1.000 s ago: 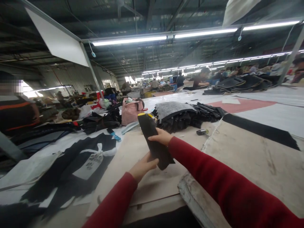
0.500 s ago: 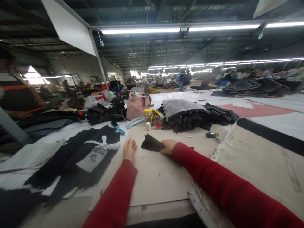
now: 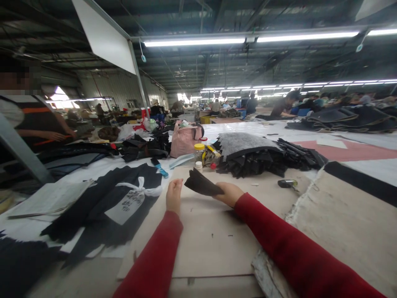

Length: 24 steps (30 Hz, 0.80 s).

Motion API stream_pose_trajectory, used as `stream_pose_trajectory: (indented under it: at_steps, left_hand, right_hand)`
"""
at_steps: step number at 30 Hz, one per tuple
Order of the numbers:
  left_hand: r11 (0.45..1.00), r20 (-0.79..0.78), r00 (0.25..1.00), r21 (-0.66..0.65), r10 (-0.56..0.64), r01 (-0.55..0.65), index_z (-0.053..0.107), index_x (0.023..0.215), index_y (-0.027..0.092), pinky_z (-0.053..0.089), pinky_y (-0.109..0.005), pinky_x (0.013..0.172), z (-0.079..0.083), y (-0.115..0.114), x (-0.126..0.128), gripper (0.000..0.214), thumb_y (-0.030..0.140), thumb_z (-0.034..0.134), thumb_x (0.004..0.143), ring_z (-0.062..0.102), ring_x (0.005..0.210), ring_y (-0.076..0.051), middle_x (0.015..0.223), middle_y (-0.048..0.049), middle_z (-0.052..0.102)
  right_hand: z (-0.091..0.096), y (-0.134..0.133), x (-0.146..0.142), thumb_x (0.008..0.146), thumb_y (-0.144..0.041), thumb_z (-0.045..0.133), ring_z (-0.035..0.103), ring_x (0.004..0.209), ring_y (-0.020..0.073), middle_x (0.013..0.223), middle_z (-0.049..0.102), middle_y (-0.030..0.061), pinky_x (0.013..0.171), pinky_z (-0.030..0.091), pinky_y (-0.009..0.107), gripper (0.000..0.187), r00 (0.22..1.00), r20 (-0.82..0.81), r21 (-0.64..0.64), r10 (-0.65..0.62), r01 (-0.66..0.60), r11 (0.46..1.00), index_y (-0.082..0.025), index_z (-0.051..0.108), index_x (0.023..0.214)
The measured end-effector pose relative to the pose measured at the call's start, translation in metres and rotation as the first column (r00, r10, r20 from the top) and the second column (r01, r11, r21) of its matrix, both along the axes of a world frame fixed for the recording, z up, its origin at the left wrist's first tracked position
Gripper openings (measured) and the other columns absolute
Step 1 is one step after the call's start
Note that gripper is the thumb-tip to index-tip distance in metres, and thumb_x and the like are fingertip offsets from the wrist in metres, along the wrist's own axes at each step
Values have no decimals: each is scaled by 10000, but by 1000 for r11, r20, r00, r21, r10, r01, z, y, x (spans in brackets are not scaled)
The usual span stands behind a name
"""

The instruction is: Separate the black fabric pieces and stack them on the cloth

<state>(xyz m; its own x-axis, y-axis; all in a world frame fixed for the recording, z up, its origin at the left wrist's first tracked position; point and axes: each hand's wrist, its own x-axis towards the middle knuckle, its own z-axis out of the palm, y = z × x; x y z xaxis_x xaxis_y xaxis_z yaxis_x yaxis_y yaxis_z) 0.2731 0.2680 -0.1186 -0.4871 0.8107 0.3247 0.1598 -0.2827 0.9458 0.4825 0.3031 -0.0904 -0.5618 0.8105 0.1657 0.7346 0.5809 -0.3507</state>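
On the cardboard sheet (image 3: 211, 244), R hand (image 3: 230, 193) fingers pinch black fabric piece (image 3: 201, 185); L hand (image 3: 173, 198) rests, fingers prob. straight, together.

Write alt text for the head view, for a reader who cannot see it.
The right hand holds a black fabric piece over a tan work board, while the left hand rests empty beside it; both arms wear red sleeves. Behind lie a pile of black cut pieces, a pink bag and a yellow-lidded jar.
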Motion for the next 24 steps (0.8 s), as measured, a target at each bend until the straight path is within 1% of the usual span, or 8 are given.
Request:
stream_pose_trajectory:
  at_steps: [3,7,12,16,18,21,22,24]
  left_hand:
    - [997,-156,986,40,-63,70,559,901,204,357,-307,854,7,-6,5,288,355,585,657,480,949,-177,965,-37,528]
    - [987,-288,950,66,-122,147,549,977,213,293,-307,936,11,-9,11,436,249,673,561,438,1039,-192,1051,-44,507]
    - [984,-402,906,54,-133,169,510,1053,223,284,-338,948,7,-9,10,491,235,653,584,424,1072,-210,1107,-52,492]
    - [988,-518,847,29,-115,152,485,1086,240,323,-348,904,3,-7,8,508,267,641,603,452,1010,-210,1075,-55,499]
    - [991,-562,820,2,-111,136,507,1048,239,328,-348,891,2,-6,7,462,284,635,606,455,981,-211,1029,-54,504]
    - [992,-575,809,-42,-122,120,556,885,209,307,-354,899,1,-5,6,313,292,634,593,439,979,-223,965,-55,502]
    - [990,-572,808,-66,-142,127,556,833,200,315,-356,887,0,-5,7,266,289,629,594,447,960,-224,935,-52,510]
    - [973,-565,792,-148,-231,179,546,770,192,371,-337,801,-3,-6,10,197,278,610,605,497,847,-205,823,-29,540]
  right_hand:
    - [-1,1,0,691,-368,518,528,721,153,797,593,19,572,315,218,231,1000,1,-24,10,-10,1000,-202,575,841]
    - [0,1,1,690,-353,529,528,731,149,820,593,24,590,327,216,237,1000,8,-29,22,-22,999,-202,579,867]
    - [0,2,3,694,-346,527,532,773,163,849,591,32,622,333,227,239,997,54,8,46,-46,999,-207,582,880]
    - [1,4,4,682,-343,533,535,795,173,867,595,37,629,337,232,244,996,80,-3,49,-49,999,-207,587,877]
    - [1,4,5,676,-338,537,536,804,176,876,598,41,634,340,234,249,995,94,-17,45,-43,999,-207,591,881]
    - [0,6,6,671,-343,536,541,802,182,873,605,45,635,346,238,257,992,121,-51,25,-19,999,-207,595,881]
    - [-1,7,6,665,-347,538,545,795,185,864,610,47,630,349,240,263,991,134,-68,16,-7,998,-207,598,879]
    - [-2,9,8,643,-361,555,552,779,195,844,618,54,616,356,246,288,987,163,-110,-3,21,994,-202,605,878]
